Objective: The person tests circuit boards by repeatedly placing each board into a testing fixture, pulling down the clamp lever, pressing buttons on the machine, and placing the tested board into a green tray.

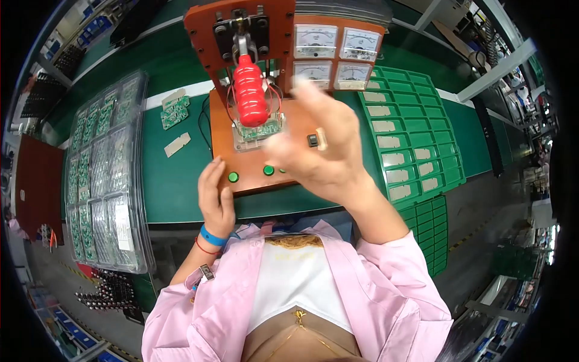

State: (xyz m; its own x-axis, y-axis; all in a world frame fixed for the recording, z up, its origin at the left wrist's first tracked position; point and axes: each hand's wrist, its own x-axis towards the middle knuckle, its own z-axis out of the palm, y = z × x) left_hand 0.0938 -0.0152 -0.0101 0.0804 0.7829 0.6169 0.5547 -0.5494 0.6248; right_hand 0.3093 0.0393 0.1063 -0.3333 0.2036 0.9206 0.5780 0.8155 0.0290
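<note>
My left hand [216, 196] rests at the front left edge of the orange test fixture [241, 163], beside a green button [233, 177], fingers loosely extended and holding nothing. My right hand [322, 145] is raised over the right part of the fixture, blurred, with thumb and fingers apart and nothing between them. Left of it, a red ribbed handle [250, 93] points down on its clamp. Below the handle a green circuit board [262, 130] sits in a clear holder. A black switch [312, 140] is on the fixture beside my right hand.
Analog meters [315, 41] stand at the fixture's back right. Clear trays of circuit boards [102, 175] lie left, and green compartment trays [416, 133] with pale boards lie right. Loose boards [175, 113] are on the green table [175, 205] left of the fixture.
</note>
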